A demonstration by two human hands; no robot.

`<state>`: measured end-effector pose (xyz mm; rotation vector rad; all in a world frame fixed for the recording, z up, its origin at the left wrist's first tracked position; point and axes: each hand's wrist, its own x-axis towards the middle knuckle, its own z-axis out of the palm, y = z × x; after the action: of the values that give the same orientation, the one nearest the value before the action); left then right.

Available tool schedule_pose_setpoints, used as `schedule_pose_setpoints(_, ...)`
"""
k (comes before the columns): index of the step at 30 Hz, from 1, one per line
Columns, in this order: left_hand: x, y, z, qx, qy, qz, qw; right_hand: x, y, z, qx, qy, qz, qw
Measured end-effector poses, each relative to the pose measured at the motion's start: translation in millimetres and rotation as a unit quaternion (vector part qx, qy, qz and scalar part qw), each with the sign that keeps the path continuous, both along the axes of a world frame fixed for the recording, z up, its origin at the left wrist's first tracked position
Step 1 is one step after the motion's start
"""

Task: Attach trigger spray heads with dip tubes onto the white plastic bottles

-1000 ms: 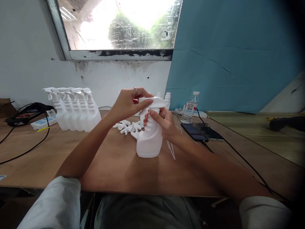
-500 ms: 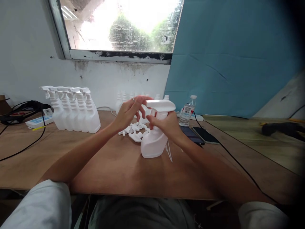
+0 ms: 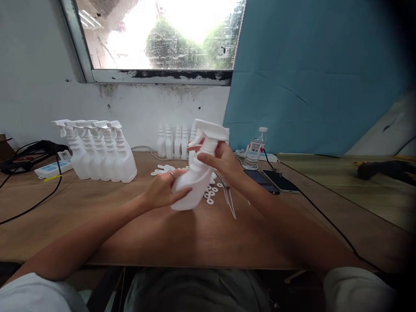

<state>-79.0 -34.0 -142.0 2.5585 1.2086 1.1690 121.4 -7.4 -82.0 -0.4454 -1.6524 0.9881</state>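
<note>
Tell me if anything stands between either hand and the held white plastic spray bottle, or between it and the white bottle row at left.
Left hand and right hand both touch the spray bottle. Toward the bottle row, the left hand and small white plastic parts beyond it are in between.

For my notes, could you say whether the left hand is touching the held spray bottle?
Touching: the head view shows the left hand clasping the spray bottle low.

Two bare hands, the left hand [image 3: 165,190] low and the right hand [image 3: 224,162] high, hold a white plastic spray bottle [image 3: 195,180], tilted, over the brown wooden tabletop's [image 3: 146,242] near edge side.
</note>
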Motion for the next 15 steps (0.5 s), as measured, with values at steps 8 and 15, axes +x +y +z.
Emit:
schedule_pose_setpoints(8, -88, 53, 18.6, 0.045, 0.015, 0.356, 0.933, 45, 24, -27.6, -0.039, -0.004, -0.079, 0.996)
schedule_pose_setpoints(15, -115, 75, -0.9, -0.014, 0.135, 0.456, 0.880, 74, 38, -63.8, -0.129, -0.049, -0.117, 0.983)
